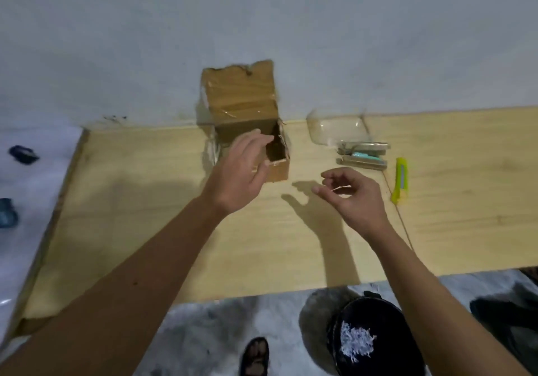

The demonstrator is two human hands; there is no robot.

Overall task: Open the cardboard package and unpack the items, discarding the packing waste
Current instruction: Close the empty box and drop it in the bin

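Note:
A small cardboard box (279,169) stands open at the back of the wooden table, its taped lid flap (240,96) raised against the wall. My left hand (238,172) hovers over the box's front left, fingers spread and reaching toward the opening, holding nothing. My right hand (353,198) floats above the table to the right of the box, fingers loosely curled and apart, with nothing clearly in it. The inside of the box is dark and its contents are hidden.
A clear plastic wrapper (337,127), a flat metallic item with a teal part (364,154) and a yellow-green utility knife (401,182) lie to the right. The wooden table (145,215) meets the wall. A black bin with white shreds (366,338) sits on the floor below.

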